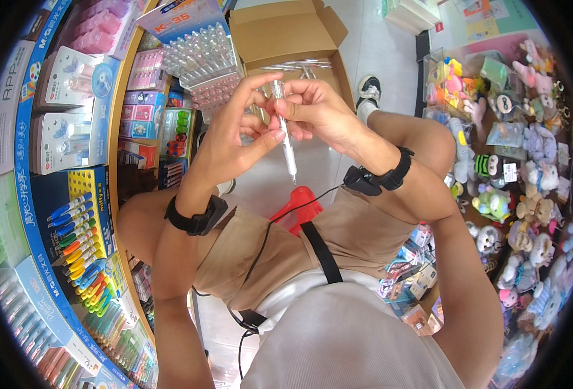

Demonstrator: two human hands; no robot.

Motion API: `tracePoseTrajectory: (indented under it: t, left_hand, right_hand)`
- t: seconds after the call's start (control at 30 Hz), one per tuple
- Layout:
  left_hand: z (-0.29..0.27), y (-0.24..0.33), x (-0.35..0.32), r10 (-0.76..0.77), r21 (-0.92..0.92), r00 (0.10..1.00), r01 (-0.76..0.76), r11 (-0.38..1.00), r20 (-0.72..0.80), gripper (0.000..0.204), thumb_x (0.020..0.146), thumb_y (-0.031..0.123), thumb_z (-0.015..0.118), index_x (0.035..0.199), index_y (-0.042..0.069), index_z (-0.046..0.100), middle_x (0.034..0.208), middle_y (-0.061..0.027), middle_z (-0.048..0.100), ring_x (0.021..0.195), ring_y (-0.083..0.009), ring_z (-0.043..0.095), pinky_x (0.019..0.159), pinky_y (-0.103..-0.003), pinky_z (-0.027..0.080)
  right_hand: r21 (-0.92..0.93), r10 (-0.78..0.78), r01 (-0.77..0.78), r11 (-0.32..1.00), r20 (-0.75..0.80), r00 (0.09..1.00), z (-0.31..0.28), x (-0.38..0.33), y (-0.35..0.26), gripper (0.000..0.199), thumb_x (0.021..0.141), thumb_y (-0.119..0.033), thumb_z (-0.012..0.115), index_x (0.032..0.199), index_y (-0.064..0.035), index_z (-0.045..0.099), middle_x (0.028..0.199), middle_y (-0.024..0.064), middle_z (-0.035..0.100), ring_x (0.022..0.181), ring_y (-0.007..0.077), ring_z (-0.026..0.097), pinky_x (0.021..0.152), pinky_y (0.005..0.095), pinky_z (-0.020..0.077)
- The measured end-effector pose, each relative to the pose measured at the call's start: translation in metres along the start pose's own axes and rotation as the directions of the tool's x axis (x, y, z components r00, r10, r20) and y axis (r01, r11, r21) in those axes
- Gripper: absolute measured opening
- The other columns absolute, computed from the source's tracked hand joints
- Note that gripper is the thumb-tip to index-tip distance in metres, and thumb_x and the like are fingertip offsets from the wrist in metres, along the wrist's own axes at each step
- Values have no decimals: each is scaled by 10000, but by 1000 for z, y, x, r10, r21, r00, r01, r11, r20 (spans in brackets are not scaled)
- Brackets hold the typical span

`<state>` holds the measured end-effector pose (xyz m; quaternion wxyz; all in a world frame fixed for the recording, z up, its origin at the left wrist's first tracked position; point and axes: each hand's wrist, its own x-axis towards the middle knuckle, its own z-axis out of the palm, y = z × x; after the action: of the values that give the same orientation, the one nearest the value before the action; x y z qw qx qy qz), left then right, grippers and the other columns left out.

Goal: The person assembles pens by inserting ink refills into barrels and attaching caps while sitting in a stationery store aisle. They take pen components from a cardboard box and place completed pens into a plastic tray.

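Observation:
A white pen [289, 152] with a clear upper end and a metallic tip hangs point down between my hands, in front of my lap. My left hand [238, 126] pinches its barrel from the left, thumb against the side. My right hand [319, 110] grips the upper part, thumb and fingers closed round it. Just beyond my hands an opened cardboard box [280, 29] lies with several clear pens [299, 65] in it. At its left stands a display rack [209, 65] filled with upright clear pens.
Shelves of stationery line the left, with colourful markers [82, 240] and boxed sets [72, 142]. Plush keychains [494, 201] crowd the right side. A red plastic stool [304, 198] is under me, between my legs. A black cable [286, 214] runs across my lap.

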<state>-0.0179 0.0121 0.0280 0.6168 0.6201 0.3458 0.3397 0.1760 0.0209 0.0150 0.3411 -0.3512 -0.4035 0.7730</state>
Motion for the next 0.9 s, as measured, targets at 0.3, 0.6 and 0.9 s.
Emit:
tracePoseTrajectory:
  t: [0.3, 0.6, 0.9]
  left_hand:
    - [6, 1, -2, -41, 0, 998, 42, 999, 42, 796, 768, -73, 670, 1454, 107, 308, 1201, -181, 514, 802, -129, 616, 622, -236, 531]
    - [3, 7, -1, -120, -263, 984, 151, 953, 130, 773, 814, -115, 582, 1472, 132, 261, 1142, -165, 538, 884, -146, 607, 650, -263, 581]
    - [-2, 3, -2, -137, -277, 978, 177, 944, 158, 765, 829, -34, 593, 1475, 128, 217, 990, -155, 623, 712, -235, 702, 543, -227, 536]
  right_hand:
    - [103, -6, 2, 995, 32, 999, 1, 3, -1, 274, 973, -267, 536, 1046, -18, 622, 816, 69, 679, 579, 65, 569, 505, 200, 421]
    - [16, -43, 43, 999, 11, 999, -6, 1, -3, 288, 981, -248, 515, 1079, 6, 610, 825, 59, 654, 615, 106, 615, 500, 216, 423]
    - [3, -87, 87, 996, -46, 995, -6, 3, -3, 212, 941, -245, 601, 961, -35, 617, 738, 38, 636, 580, 98, 615, 500, 217, 457]
